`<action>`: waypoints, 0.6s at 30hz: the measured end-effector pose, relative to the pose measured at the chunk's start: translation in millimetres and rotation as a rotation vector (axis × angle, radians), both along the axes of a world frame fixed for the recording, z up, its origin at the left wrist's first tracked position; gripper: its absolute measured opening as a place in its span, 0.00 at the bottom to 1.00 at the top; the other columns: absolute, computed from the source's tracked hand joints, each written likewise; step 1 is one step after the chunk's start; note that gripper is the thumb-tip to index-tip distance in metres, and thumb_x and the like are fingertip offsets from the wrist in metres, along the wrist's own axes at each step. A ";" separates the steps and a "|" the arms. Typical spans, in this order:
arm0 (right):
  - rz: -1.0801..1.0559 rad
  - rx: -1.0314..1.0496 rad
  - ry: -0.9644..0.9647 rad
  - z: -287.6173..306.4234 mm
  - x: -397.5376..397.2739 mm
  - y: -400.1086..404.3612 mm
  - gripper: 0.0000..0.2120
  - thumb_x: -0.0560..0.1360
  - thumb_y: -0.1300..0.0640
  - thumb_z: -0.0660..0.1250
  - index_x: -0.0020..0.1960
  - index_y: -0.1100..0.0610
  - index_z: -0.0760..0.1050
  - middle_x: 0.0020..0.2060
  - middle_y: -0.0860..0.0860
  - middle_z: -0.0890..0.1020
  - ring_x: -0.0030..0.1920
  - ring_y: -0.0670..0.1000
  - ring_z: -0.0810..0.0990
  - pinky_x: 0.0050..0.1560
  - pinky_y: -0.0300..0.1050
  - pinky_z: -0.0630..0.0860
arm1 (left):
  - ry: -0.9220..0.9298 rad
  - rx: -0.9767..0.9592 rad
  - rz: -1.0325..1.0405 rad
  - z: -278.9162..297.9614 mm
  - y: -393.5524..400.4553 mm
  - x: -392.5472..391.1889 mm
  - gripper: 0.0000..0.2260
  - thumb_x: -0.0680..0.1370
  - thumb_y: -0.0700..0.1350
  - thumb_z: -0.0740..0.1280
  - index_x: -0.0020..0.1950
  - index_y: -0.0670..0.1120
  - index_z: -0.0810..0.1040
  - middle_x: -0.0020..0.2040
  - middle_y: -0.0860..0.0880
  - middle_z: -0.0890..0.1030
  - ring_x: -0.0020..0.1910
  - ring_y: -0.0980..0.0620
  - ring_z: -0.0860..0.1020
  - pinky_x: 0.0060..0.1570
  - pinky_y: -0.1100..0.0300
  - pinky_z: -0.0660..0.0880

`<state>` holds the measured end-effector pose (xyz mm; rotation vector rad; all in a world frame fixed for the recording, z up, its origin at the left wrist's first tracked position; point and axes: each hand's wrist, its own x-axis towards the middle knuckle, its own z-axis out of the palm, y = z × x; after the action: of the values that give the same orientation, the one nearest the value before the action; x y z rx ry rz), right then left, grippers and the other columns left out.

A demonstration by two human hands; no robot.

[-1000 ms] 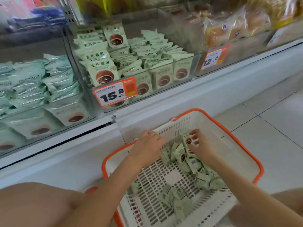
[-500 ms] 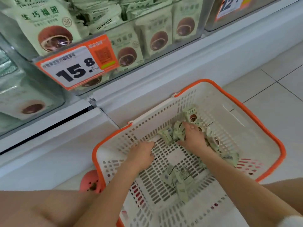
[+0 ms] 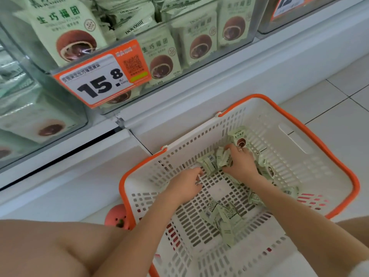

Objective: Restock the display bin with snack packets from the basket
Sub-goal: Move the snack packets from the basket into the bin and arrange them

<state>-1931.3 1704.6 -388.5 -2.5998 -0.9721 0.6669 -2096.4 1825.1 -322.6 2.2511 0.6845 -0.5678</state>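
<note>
Basket (image 3: 327, 140): white perforated plastic, slotted floor and walls, orange rim, lower right of the frame on pale floor tiles (image 3: 329, 108). Contents: small pale-green snack packets (image 3: 223, 214), crinkled film, some showing barcodes, loose at centre and far side.

Display bin (image 3: 235, 47): clear rigid plastic, top centre of the frame, filled with matching green packets printed with a brown round sweet. Price tag (image 3: 101, 78): orange and white card reading 15.8, clipped to the bin's front.

Right hand (image 3: 239, 164): fingers curled round a bunch of packets at the basket's far side, grip closed on them.

Left hand (image 3: 185, 184): inside the basket, fingers loosely bent, fingertips touching one packet (image 3: 208, 163); no closed grip visible.
</note>
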 end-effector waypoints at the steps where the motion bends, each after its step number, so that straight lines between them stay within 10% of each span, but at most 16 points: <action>1: -0.045 0.094 0.053 10.1 -6.2 1.1 0.28 0.68 0.49 0.74 0.63 0.50 0.65 0.57 0.51 0.76 0.54 0.53 0.73 0.50 0.44 0.71 | -0.014 0.012 -0.009 3.5 -2.0 0.0 0.22 0.77 0.44 0.66 0.70 0.49 0.66 0.63 0.48 0.75 0.57 0.50 0.75 0.57 0.52 0.74; 3: -0.116 0.235 0.149 33.9 -18.7 6.1 0.26 0.69 0.47 0.74 0.62 0.50 0.67 0.53 0.47 0.74 0.43 0.46 0.74 0.37 0.36 0.68 | -0.055 0.036 -0.016 14.1 -6.6 0.8 0.31 0.75 0.46 0.69 0.75 0.51 0.58 0.69 0.47 0.70 0.60 0.50 0.75 0.59 0.54 0.73; 7: -0.109 0.429 0.250 85.0 -41.6 17.1 0.28 0.69 0.45 0.73 0.65 0.49 0.69 0.57 0.47 0.72 0.49 0.44 0.71 0.46 0.38 0.67 | -0.187 -0.049 0.142 48.5 -15.7 5.0 0.50 0.70 0.49 0.76 0.78 0.54 0.42 0.73 0.50 0.64 0.65 0.51 0.72 0.60 0.60 0.69; 11: -0.067 0.591 0.308 132.1 -57.1 15.4 0.27 0.70 0.48 0.73 0.66 0.46 0.68 0.58 0.48 0.71 0.56 0.46 0.70 0.50 0.36 0.67 | -0.457 -0.095 0.358 82.7 -22.7 8.0 0.42 0.71 0.39 0.75 0.75 0.54 0.52 0.53 0.52 0.73 0.49 0.53 0.78 0.49 0.59 0.77; 18: -0.033 0.855 0.476 216.1 -49.1 -2.4 0.24 0.75 0.60 0.68 0.68 0.47 0.65 0.49 0.50 0.80 0.49 0.48 0.80 0.45 0.37 0.78 | -0.631 -0.311 0.427 177.7 -9.4 -5.9 0.39 0.68 0.31 0.75 0.70 0.55 0.61 0.55 0.48 0.79 0.46 0.52 0.83 0.41 0.61 0.79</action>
<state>-1980.3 1702.2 -172.4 -1.6129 -0.8088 0.6309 -2102.4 1815.6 -145.0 1.7673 0.6578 0.2307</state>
